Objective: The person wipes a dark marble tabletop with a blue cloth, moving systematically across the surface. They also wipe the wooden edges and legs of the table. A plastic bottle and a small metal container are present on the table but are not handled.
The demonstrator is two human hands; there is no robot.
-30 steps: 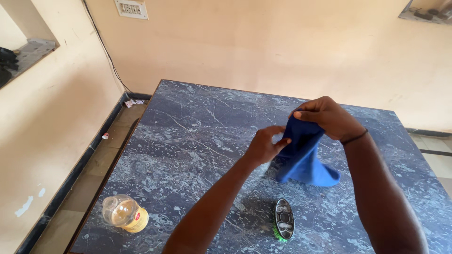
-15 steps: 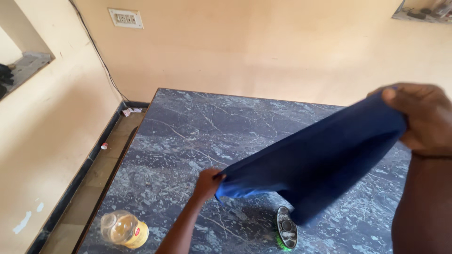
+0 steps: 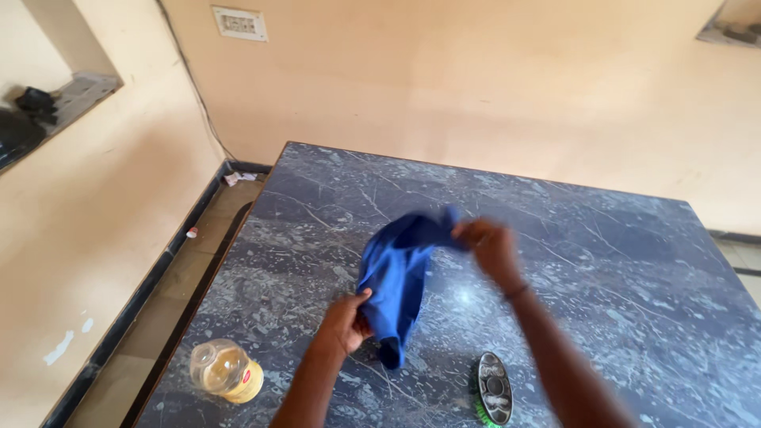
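At mid-frame, both hands, left [image 3: 345, 321] and right [image 3: 491, 246], had fingers clamped on the blue cloth [image 3: 396, 273]; holding both ends taut above the counter [image 3: 618, 261] seemed wise.

A single view is given, taken from a camera worn on the head and aimed steeply down and forward, toward twelve o'clock. The dark marble table [image 3: 602, 261] is seen from close above its near edge, the far wall at twelve o'clock, the floor strip at nine. No second view is provided for overlap.
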